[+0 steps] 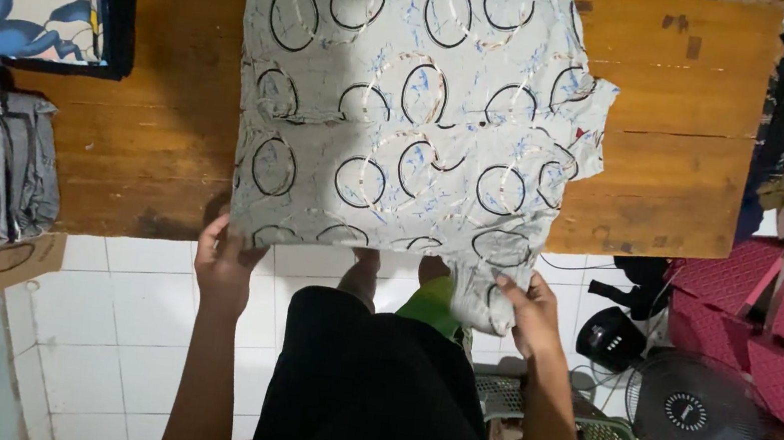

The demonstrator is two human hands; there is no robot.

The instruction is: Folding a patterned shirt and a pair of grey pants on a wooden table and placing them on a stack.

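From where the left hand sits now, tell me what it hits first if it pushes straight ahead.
The left hand already grips the near edge of the grey circle-print shirt on the wooden table. Going straight on, it would likely meet that shirt and the table edge beneath; depth is unclear.

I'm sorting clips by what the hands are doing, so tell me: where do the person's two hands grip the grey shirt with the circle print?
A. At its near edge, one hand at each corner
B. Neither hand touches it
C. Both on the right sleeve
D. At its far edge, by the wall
A: the left hand and the right hand each hold a near corner of the grey shirt, which lies spread on the wooden table.
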